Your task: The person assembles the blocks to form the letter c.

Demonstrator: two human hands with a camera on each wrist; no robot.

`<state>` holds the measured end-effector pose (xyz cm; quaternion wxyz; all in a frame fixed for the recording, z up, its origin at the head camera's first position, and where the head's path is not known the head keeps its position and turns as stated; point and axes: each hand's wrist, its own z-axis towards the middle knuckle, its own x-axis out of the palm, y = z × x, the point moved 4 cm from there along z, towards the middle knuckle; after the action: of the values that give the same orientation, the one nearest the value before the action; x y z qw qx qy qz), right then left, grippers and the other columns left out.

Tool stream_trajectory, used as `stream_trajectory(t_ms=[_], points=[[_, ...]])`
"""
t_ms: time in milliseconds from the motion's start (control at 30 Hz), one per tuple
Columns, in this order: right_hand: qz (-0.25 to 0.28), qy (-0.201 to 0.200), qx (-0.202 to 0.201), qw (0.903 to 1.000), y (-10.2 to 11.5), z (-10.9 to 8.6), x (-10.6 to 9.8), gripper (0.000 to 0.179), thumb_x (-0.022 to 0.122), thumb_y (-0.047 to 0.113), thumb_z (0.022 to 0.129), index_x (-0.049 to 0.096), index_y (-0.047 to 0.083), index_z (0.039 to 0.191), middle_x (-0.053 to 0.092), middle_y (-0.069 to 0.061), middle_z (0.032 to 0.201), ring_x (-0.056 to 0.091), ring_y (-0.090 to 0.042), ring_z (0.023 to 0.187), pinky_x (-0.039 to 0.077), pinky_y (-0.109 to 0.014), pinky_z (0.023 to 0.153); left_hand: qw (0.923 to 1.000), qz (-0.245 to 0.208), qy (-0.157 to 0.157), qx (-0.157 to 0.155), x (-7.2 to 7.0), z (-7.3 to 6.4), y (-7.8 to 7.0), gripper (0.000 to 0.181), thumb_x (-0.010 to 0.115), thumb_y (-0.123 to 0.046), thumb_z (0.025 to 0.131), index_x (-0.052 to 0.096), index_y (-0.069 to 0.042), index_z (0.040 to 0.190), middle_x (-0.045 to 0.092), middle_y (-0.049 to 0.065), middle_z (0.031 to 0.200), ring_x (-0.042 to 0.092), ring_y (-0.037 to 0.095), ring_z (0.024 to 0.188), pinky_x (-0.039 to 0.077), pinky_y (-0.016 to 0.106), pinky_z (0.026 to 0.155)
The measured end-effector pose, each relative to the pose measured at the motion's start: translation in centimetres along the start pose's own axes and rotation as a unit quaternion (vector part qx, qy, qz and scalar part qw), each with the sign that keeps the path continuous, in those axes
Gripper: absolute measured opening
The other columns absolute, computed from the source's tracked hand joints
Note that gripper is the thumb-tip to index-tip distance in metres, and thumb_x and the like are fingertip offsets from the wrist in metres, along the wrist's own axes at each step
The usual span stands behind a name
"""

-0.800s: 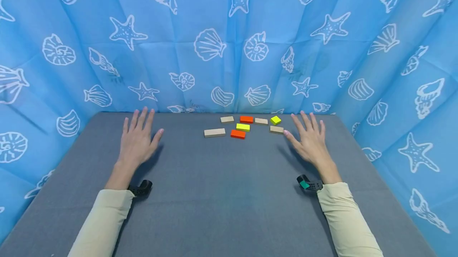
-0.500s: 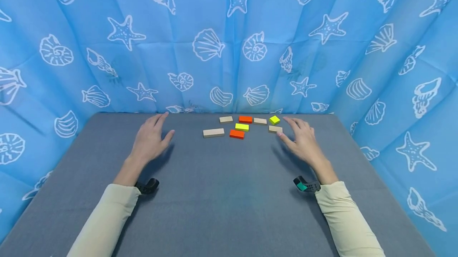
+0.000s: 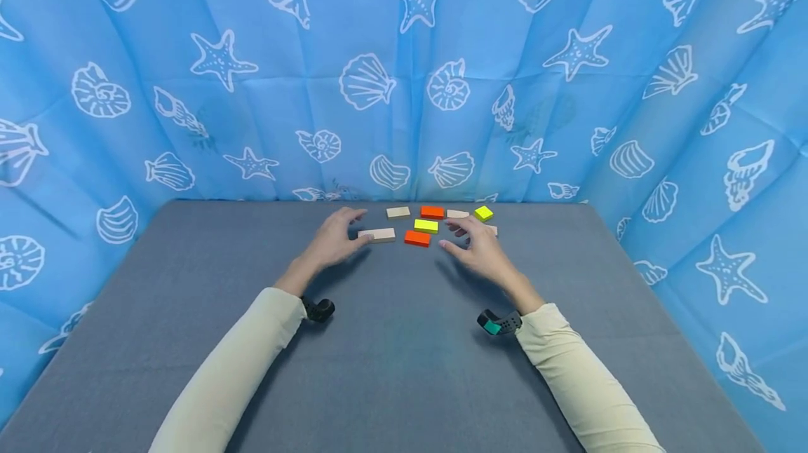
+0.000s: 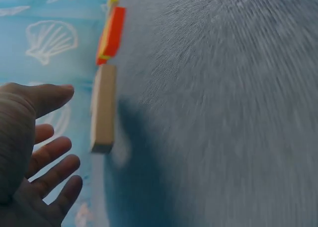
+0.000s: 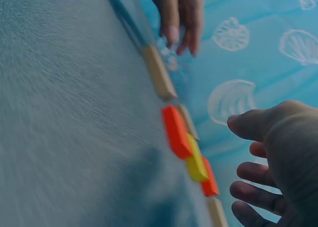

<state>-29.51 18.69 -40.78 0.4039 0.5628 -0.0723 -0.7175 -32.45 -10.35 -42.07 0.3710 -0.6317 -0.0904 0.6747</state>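
My left hand point(image 3: 330, 241) hovers at the left end of the long wooden block point(image 3: 384, 235), thumb apart from the loosely bent fingers and overlapping that end in the head view. In the left wrist view a gap shows between hand and wooden block point(image 4: 103, 108). Right of the front orange block point(image 3: 417, 238) is my right hand point(image 3: 481, 251), palm turned inward, holding nothing. It partly covers a wooden block point(image 3: 494, 230). Between the hands lies a yellow block point(image 3: 426, 226), with another orange block point(image 3: 432, 212) behind it. The right wrist view shows the front orange block point(image 5: 176, 132) beside the yellow one point(image 5: 197, 162).
Two smaller wooden blocks, one left point(image 3: 398, 212) and one right point(image 3: 457, 214), lie along the back, with a yellow-green block point(image 3: 483, 213) at the far right. The grey cloth-covered table point(image 3: 391, 355) ends at a blue seashell curtain point(image 3: 271, 109).
Both hands have moved inward from the sides toward the blocks, the left one farther. Their spread fingers have bent a little. The blocks appear to lie where they were.
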Motion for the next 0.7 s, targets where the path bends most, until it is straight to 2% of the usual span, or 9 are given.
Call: stream_trajectory(t_ms=[133,267,500,700], points=[[0.008,0.023,0.015,0.9996,0.2,0.8,2.0,0.046,0.077,0.018,0.092,0.063,-0.003,0.132,0.063,-0.019,0.123,0.063,-0.035,0.105,0.053,-0.049,0.085,0.9994,-0.004,0.034,-0.006,1.5,1.1,0.0,0.060,0.073,-0.028,0.096,0.053,0.001,0.145,0.055,0.020,0.138,0.055,0.034,0.123,0.045,0.050,0.101],[0.010,0.030,0.030,0.9991,0.2,1.6,3.4,0.046,0.078,0.017,0.091,0.064,-0.002,0.131,0.061,-0.018,0.123,0.062,-0.033,0.106,0.052,-0.048,0.088,0.9986,-0.002,0.050,-0.021,2.3,1.8,0.2,0.059,0.074,-0.027,0.095,0.054,0.000,0.144,0.057,0.019,0.137,0.056,0.032,0.121,0.045,0.047,0.102],[-0.009,0.029,0.038,0.9988,0.2,2.5,4.9,0.045,0.080,0.017,0.089,0.066,-0.002,0.127,0.061,-0.018,0.120,0.061,-0.031,0.100,0.049,-0.047,0.088,0.9979,-0.028,0.035,-0.046,2.8,2.1,0.7,0.039,0.074,-0.022,0.096,0.068,-0.002,0.130,0.064,0.014,0.123,0.059,0.030,0.115,0.046,0.046,0.098],[0.004,0.027,0.080,0.9964,-0.5,2.7,5.6,0.044,0.079,0.018,0.091,0.067,-0.001,0.128,0.059,-0.017,0.119,0.059,-0.030,0.101,0.049,-0.044,0.088,0.9944,-0.084,0.028,-0.058,2.5,1.2,1.2,0.030,0.075,-0.018,0.094,0.073,-0.003,0.121,0.068,0.014,0.118,0.060,0.030,0.110,0.047,0.048,0.095]])
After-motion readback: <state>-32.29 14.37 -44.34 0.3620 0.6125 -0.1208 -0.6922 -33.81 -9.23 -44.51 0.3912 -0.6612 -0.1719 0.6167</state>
